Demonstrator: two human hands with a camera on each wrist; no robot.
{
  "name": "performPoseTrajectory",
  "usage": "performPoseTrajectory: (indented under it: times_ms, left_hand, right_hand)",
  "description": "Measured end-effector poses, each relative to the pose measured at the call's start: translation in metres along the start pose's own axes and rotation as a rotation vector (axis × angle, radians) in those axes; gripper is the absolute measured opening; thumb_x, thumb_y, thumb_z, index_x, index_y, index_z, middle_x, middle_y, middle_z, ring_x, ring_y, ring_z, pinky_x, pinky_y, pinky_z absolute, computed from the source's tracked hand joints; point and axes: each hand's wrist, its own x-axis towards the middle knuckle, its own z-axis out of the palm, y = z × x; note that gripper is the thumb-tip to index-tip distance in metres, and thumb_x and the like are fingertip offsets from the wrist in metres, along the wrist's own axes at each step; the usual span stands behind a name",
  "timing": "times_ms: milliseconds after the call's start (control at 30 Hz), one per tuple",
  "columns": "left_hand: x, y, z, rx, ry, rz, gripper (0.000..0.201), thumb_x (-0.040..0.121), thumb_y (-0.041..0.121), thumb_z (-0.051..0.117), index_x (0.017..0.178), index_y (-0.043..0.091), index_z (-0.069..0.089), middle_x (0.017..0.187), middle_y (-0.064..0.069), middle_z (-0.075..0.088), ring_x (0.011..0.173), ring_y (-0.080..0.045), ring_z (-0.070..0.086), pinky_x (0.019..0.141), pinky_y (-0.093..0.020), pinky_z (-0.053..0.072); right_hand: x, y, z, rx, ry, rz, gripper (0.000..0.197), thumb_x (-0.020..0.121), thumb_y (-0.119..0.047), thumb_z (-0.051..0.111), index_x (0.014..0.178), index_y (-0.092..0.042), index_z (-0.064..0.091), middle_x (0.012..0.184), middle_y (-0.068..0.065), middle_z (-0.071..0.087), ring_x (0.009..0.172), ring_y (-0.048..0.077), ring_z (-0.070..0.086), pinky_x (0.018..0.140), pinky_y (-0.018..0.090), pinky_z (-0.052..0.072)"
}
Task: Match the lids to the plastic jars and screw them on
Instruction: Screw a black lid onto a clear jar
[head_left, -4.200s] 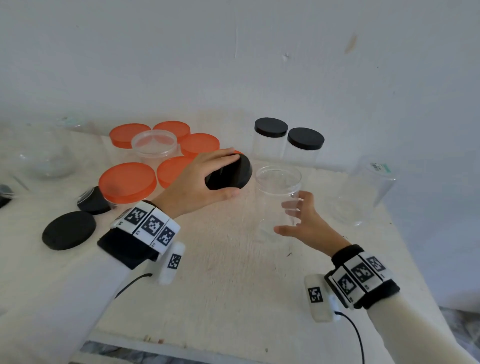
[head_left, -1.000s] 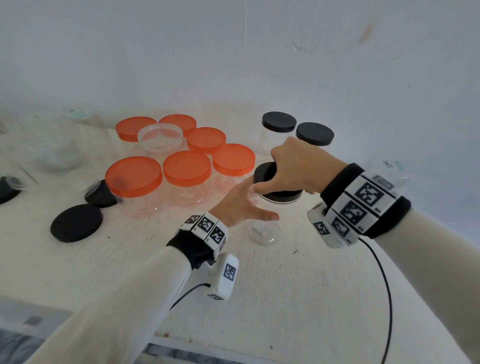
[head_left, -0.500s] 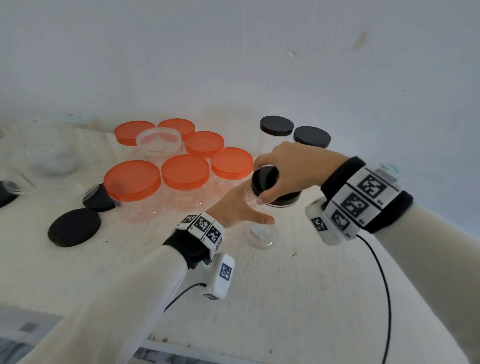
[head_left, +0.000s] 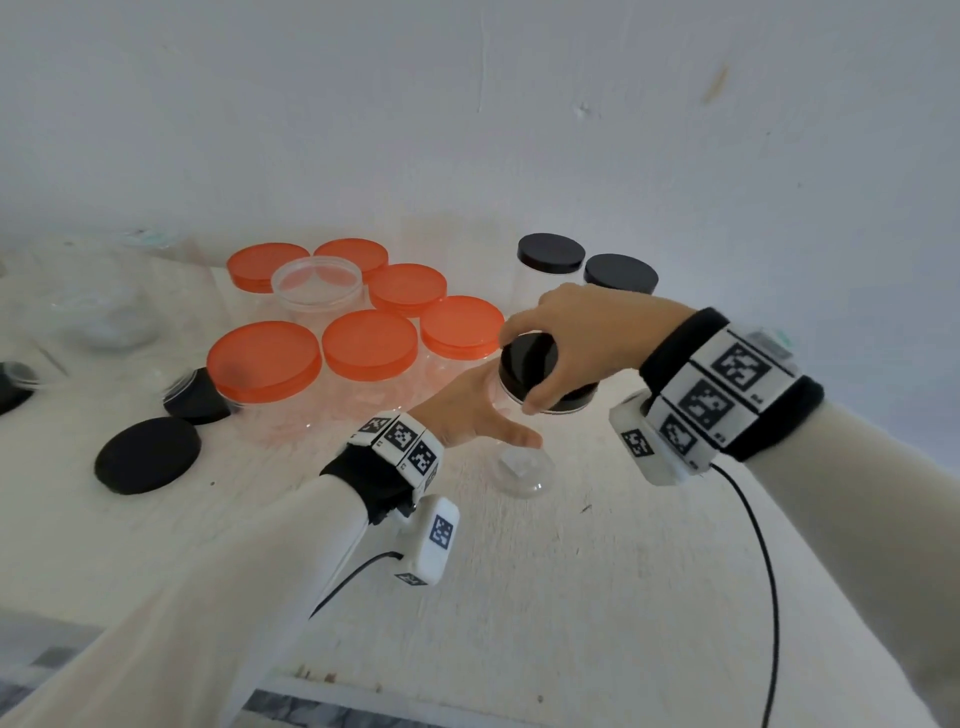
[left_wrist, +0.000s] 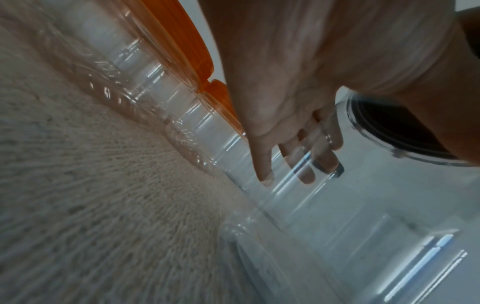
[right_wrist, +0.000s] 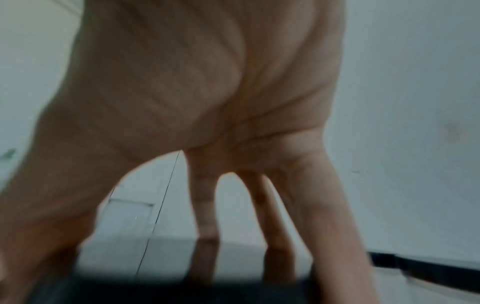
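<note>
So the clear plastic jar (head_left: 519, 452) stands upright on the white table (head_left: 597, 597), just in front of the cluster of orange-lidded jars (head_left: 369, 345). The left hand (head_left: 470, 410) is wrapped around its wall, fingers curled round the far side, which you can see right through the plastic in the left wrist view. The right hand (head_left: 576, 343) comes from above with fingertips spread around the rim of the black lid (head_left: 537, 371) sitting on the jar's mouth, thumb on the near edge.

Handling guess: the jar is empty and thin-walled, so it's very light and will probably flex if squeezed hard. The smooth wall looks slippery too, so gripping mid-body with a firm but not crushing wrap seems right. The lid looks stiff, and the rim is the place to take it, since that's where you get twisting leverage.

What you can't tell: whether the threads have caught or the lid just rests on top, because the right hand covers most of the joint. The right wrist view is blurry and only shows fingers going down to a dark edge. There are loose black lids (head_left: 148, 454) off to the left and more clear jars at the far left that are washed out and hard to count. One clear jar on the right is mostly hidden behind the right wrist's band.
</note>
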Motion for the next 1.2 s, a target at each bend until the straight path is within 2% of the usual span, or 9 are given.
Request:
performPoseTrajectory:
  times_ms: [167, 300, 400, 567, 667, 767, 867, 1033, 1200]
  left_hand:
    - [-0.002, 0.001, 0.0, -0.006, -0.015, 0.008, 0.076, 0.065, 0.018, 0.081, 0.127, 0.037, 0.041, 0.123, 0.02, 0.054, 0.115, 0.012, 0.046, 0.094, -0.017, 0.038]
    - [0.0, 0.003, -0.004, 0.025, -0.042, 0.004, 0.081, 0.067, 0.017, 0.082, 0.132, 0.031, 0.036, 0.123, 0.023, 0.049, 0.114, 0.014, 0.043, 0.093, -0.01, 0.035]
    - [0.0, 0.003, -0.002, 0.029, -0.022, 0.006, 0.085, 0.065, 0.02, 0.082, 0.135, 0.027, 0.036, 0.126, 0.018, 0.049, 0.119, 0.002, 0.044, 0.096, -0.015, 0.034]
    - [-0.003, 0.002, 0.0, -0.018, -0.005, 0.027, 0.083, 0.067, 0.014, 0.082, 0.136, 0.028, 0.038, 0.127, 0.017, 0.053, 0.118, 0.01, 0.045, 0.093, -0.016, 0.037]
    - [-0.002, 0.002, -0.001, 0.004, -0.025, 0.018, 0.083, 0.067, 0.017, 0.081, 0.135, 0.031, 0.036, 0.128, 0.02, 0.05, 0.122, 0.003, 0.044, 0.093, -0.009, 0.034]
    - [-0.002, 0.002, -0.002, 0.015, -0.031, 0.011, 0.084, 0.066, 0.018, 0.081, 0.134, 0.032, 0.034, 0.123, 0.026, 0.047, 0.12, 0.006, 0.043, 0.094, -0.007, 0.033]
    - [-0.001, 0.001, -0.001, 0.021, -0.023, 0.012, 0.079, 0.069, 0.013, 0.081, 0.131, 0.031, 0.035, 0.119, 0.029, 0.047, 0.108, 0.023, 0.04, 0.088, -0.003, 0.035]
    - [-0.001, 0.002, 0.001, 0.017, -0.017, 0.033, 0.078, 0.069, 0.013, 0.08, 0.129, 0.034, 0.037, 0.121, 0.024, 0.051, 0.112, 0.017, 0.044, 0.089, -0.009, 0.039]
    - [-0.001, 0.001, -0.002, 0.006, -0.048, -0.002, 0.082, 0.066, 0.018, 0.081, 0.131, 0.034, 0.035, 0.121, 0.026, 0.048, 0.113, 0.016, 0.04, 0.097, -0.012, 0.032]
  right_hand:
    - [0.001, -0.004, 0.009, -0.13, 0.097, 0.065, 0.069, 0.074, -0.069, 0.056, 0.126, -0.024, 0.05, 0.078, -0.008, 0.045, 0.079, 0.017, 0.052, 0.056, 0.024, 0.037]
    - [-0.004, 0.004, -0.007, -0.002, -0.202, -0.04, 0.079, 0.072, -0.044, 0.075, 0.139, -0.041, 0.032, 0.126, -0.004, 0.04, 0.11, 0.018, 0.045, 0.084, 0.029, 0.044]
    - [-0.002, 0.003, -0.006, 0.016, -0.112, -0.03, 0.07, 0.069, -0.042, 0.077, 0.13, -0.038, 0.044, 0.1, -0.01, 0.045, 0.094, 0.013, 0.048, 0.062, 0.019, 0.038]
    - [0.004, -0.006, 0.009, -0.108, 0.109, 0.11, 0.067, 0.073, -0.071, 0.056, 0.11, -0.015, 0.058, 0.076, -0.005, 0.051, 0.064, 0.01, 0.049, 0.051, 0.022, 0.034]
    - [0.0, 0.0, 0.002, -0.107, -0.056, 0.074, 0.074, 0.073, -0.07, 0.058, 0.134, -0.03, 0.044, 0.112, -0.003, 0.056, 0.092, 0.016, 0.052, 0.072, 0.027, 0.042]
    - [-0.008, 0.007, -0.009, 0.07, -0.234, -0.053, 0.077, 0.073, -0.042, 0.075, 0.138, -0.044, 0.033, 0.133, -0.007, 0.036, 0.118, 0.016, 0.042, 0.091, 0.029, 0.043]
    - [-0.006, 0.008, -0.003, 0.077, -0.136, -0.045, 0.068, 0.07, -0.038, 0.077, 0.129, -0.041, 0.044, 0.111, -0.007, 0.045, 0.1, 0.014, 0.048, 0.069, 0.02, 0.043]
    - [0.004, -0.004, 0.007, -0.074, 0.07, 0.091, 0.066, 0.07, -0.067, 0.061, 0.119, -0.023, 0.054, 0.078, -0.01, 0.047, 0.072, 0.011, 0.053, 0.054, 0.024, 0.037]
    - [-0.003, 0.012, -0.009, 0.04, -0.306, -0.012, 0.087, 0.07, -0.047, 0.075, 0.14, -0.047, 0.024, 0.131, -0.006, 0.037, 0.118, 0.017, 0.042, 0.098, 0.037, 0.041]
